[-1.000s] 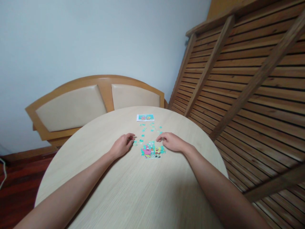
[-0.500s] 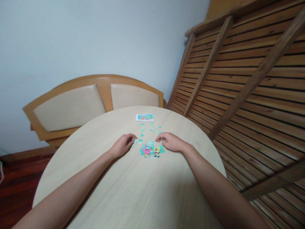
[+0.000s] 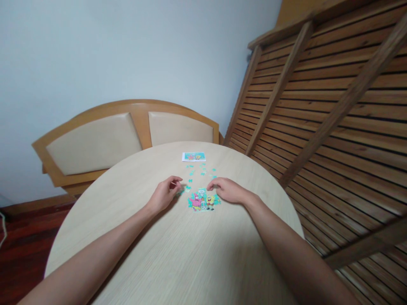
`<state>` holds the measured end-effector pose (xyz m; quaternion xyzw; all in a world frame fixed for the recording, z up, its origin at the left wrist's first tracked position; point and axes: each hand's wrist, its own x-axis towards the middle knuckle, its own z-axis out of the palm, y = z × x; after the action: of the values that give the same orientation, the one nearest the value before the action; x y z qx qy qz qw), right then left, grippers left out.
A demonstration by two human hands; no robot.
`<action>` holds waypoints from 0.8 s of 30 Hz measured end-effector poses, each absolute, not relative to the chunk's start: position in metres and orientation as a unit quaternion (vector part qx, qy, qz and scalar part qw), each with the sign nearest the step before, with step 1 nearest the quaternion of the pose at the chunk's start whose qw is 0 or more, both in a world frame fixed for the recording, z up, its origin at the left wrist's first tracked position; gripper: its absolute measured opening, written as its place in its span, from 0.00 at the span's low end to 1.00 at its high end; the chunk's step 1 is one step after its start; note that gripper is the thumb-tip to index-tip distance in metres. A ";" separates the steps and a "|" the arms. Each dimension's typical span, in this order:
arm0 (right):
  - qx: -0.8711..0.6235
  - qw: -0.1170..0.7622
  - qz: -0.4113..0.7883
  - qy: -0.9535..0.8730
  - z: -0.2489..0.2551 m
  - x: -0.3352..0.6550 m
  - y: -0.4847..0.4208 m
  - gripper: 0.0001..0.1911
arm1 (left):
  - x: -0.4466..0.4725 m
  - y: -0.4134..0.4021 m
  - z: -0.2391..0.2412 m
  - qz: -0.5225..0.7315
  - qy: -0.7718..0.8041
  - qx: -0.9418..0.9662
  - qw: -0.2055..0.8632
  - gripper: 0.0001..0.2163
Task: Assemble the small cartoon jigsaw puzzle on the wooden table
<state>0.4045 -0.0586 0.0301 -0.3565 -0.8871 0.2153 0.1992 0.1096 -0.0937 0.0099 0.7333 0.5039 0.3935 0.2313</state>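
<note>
A partly joined jigsaw puzzle (image 3: 203,202) with a pink starfish and a yellow square cartoon figure lies flat on the round table (image 3: 178,250). My left hand (image 3: 167,192) is pinched just above the tabletop, left of the puzzle, with a small pale puzzle piece (image 3: 173,183) seen edge-on at its fingertips. On the other side, my right hand (image 3: 228,189) has its fingers loosely bent and apart over the puzzle's upper right edge. Nothing shows in its fingers, though the palm side is hidden. Loose turquoise pieces (image 3: 188,187) lie near the left fingertips.
Several more loose pieces (image 3: 202,173) are scattered beyond the puzzle. Behind them lies a reference picture card (image 3: 193,156) with the same cartoon figures. A padded wooden headboard (image 3: 135,127) stands past the table, and a slatted wooden panel (image 3: 318,106) leans on the right.
My left hand has lifted slightly from the loose pieces, and a pale piece now shows between its fingers. The right hand has hardly moved. The view has shifted a little.
</note>
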 end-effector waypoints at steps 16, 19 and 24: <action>-0.352 0.202 0.194 -0.893 0.032 0.394 -0.066 0.19 | 0.112 -0.100 0.013 0.287 0.531 0.781 0.161 0.14; -0.348 0.206 0.182 -0.896 0.033 0.389 -0.069 0.16 | 0.113 -0.102 0.013 0.313 0.504 0.778 0.208 0.14; -0.325 0.224 0.196 -0.898 0.036 0.376 -0.078 0.11 | 0.122 -0.108 0.011 0.376 0.456 0.762 0.265 0.13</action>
<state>0.3757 -0.0778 0.0362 -0.3247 -0.8977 0.1964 0.2237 0.1223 -0.1082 0.0111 0.7622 0.4557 0.3755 0.2653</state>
